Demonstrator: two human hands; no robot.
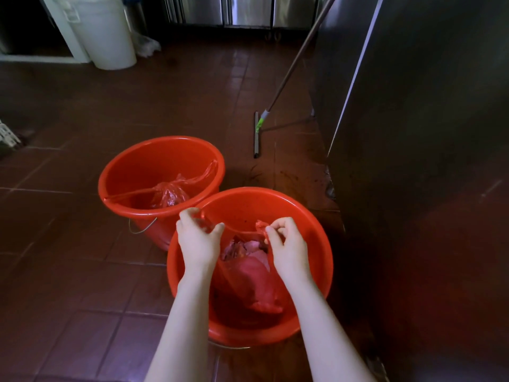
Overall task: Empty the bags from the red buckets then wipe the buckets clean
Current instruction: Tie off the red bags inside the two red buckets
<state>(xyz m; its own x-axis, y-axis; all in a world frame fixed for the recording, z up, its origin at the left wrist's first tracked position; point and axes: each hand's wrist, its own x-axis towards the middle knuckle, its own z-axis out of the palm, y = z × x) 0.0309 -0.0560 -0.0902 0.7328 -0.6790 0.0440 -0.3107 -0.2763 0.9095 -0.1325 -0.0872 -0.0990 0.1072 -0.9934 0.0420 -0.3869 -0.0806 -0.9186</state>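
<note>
Because the red bag [248, 285] sits low in the near bucket [316, 244], I hold its two handle loops up and apart, my left hand [197, 238] pinching one between thumb and curled fingers and my right hand [286, 244] pinching the other, ready, I judge, to lift it out. Thin and translucent, it sags around pinkish scraps. To the left and farther off, the second bucket [124, 166] holds a smaller bag [168, 193], and a floor squeegee [257, 133] stands beyond on the right.

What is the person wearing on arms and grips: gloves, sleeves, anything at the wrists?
Nothing that shows. The left grip and right grip are ungloved, with no rings visible. The left forearm and right forearm are bare to the picture's bottom edge: no sleeves, watch or bands.
</note>
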